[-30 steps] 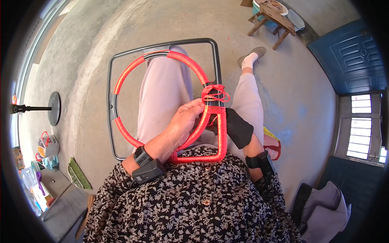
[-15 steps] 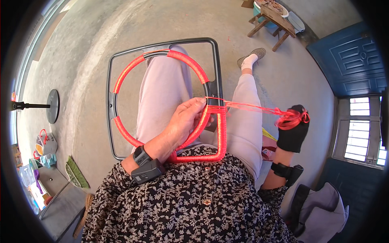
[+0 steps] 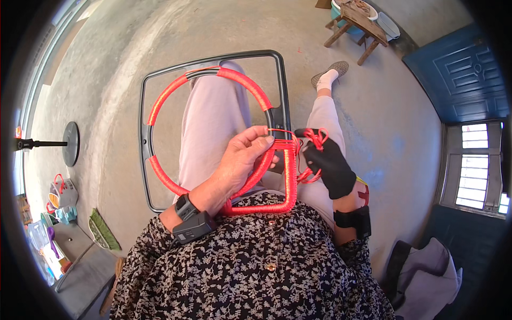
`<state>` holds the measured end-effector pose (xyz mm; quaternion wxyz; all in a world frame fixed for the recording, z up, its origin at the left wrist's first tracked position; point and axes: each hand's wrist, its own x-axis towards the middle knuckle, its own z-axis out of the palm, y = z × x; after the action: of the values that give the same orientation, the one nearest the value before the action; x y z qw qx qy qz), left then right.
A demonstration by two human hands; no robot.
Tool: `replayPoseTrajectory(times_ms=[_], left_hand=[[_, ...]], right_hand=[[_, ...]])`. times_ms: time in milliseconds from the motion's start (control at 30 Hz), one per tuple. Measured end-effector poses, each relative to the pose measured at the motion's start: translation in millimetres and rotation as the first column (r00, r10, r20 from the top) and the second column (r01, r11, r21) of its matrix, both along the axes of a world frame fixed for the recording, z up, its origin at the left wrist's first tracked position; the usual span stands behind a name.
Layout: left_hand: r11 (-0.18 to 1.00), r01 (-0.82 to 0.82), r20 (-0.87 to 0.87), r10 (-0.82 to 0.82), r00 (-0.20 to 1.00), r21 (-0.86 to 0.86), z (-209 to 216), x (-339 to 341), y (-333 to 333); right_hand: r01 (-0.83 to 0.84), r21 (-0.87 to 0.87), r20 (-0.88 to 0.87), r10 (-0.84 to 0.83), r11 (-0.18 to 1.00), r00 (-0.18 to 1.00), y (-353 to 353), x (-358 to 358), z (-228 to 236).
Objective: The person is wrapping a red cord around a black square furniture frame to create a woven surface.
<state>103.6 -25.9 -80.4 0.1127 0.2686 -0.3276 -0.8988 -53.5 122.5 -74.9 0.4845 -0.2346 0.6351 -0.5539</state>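
Across my lap lies a black metal frame [image 3: 285, 85], roughly square, with a ring [image 3: 248, 84] fixed inside it. Red cord is wound tightly over parts of the ring and over the frame's near right corner. My bare left hand [image 3: 234, 165] pinches the ring's right side beside the frame, thumb and fingers closed around it where strands cross from ring to frame. Just right of that spot, my right hand [image 3: 332, 169], in a black glove, grips a looped bundle of red cord [image 3: 318, 138]. Some loops hang slack below its fingers.
A wooden stool [image 3: 358, 25] stands on the concrete floor at the far right, with a basin behind it. Blue doors [image 3: 458, 80] line the right side. At left are a round black stand base [image 3: 71, 144], a bucket [image 3: 63, 192] and a green brush [image 3: 103, 230]. Grey cloth [image 3: 429, 277] lies lower right.
My right hand has come left with the cord bundle, from well out to the right to beside the frame. The stretched cord has gone slack. My left hand has stayed on the ring.
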Motion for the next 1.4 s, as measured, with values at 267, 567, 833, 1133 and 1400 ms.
replayPoseTrajectory(times_ms=[267, 567, 833, 1133, 1400], left_hand=[[1.0, 0.02, -0.012, -0.02, 1.0, -0.022, -4.1, 3.3, -0.1], [0.999, 0.021, -0.039, -0.023, 0.999, -0.042, -4.1, 1.4, 1.2], [0.999, 0.021, -0.025, -0.022, 0.999, -0.03, -5.9, 1.6, -0.6], [0.994, 0.058, 0.062, -0.053, 0.997, -0.091, -4.9, 2.1, -2.1], [0.994, 0.048, 0.046, -0.044, 0.998, -0.095, -7.4, 1.7, -1.2]], right_hand=[[0.081, 0.112, 0.079, -0.09, 0.99, 0.993, 10.4, 3.5, 4.4], [0.291, -0.087, 0.313, -0.251, 0.953, 0.916, 29.6, -2.2, -7.6], [0.178, 0.099, -0.061, -0.172, 0.979, 0.983, 29.2, 6.1, 21.5], [0.39, -0.02, 0.044, -0.389, 0.92, 0.92, 25.8, -7.7, -1.3], [-0.002, 0.124, -0.011, 0.003, 0.992, 1.0, -0.4, 21.7, -6.7]])
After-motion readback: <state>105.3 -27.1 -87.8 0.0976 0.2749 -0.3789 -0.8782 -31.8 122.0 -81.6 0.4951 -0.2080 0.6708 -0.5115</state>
